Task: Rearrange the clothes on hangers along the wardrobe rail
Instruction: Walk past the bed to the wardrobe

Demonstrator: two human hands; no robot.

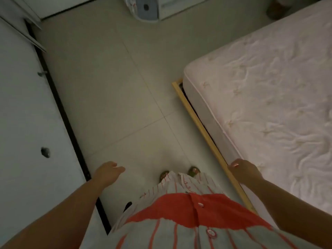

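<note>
I look straight down at the tiled floor. A white wardrobe door [27, 114] runs along the left, closed, with a dark strip at its foot. No rail, hangers or hung clothes are in view. My left hand [107, 172] hangs near the wardrobe's lower edge, fingers loosely apart and holding nothing. My right hand [244, 170] hangs by the bed's corner, fingers curled downward, nothing visible in it.
A bed with a pale quilted mattress [269, 96] on a wooden frame [197, 121] fills the right side. A floor strip [116, 87] lies between wardrobe and bed. A bluish object [143, 8] stands at the far end. My feet [179, 173] show below a striped dress.
</note>
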